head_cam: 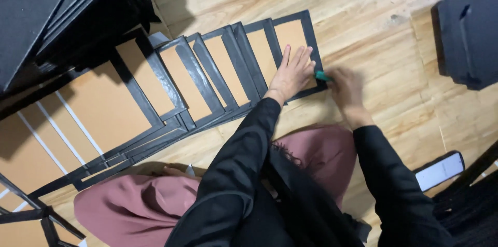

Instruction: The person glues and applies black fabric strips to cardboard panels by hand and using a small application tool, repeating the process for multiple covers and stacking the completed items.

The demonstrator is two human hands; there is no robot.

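Our knees in pink cloth (129, 210) sit closest. We press our flat, open left hand (293, 70) on the last brown board (290, 37) on the floor (363, 13). Our right hand (346, 87) grips a green tool (322, 76) beside it.

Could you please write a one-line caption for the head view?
Left hand flat on black-bordered brown board; right hand holds green tool at its edge.

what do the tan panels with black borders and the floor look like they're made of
Panels: probably cardboard or thin board, a matte tan face edged with slightly shiny black strips, maybe tape or paper. Floor: wood or wood-look laminate, pale with visible grain, scuffed in spots.
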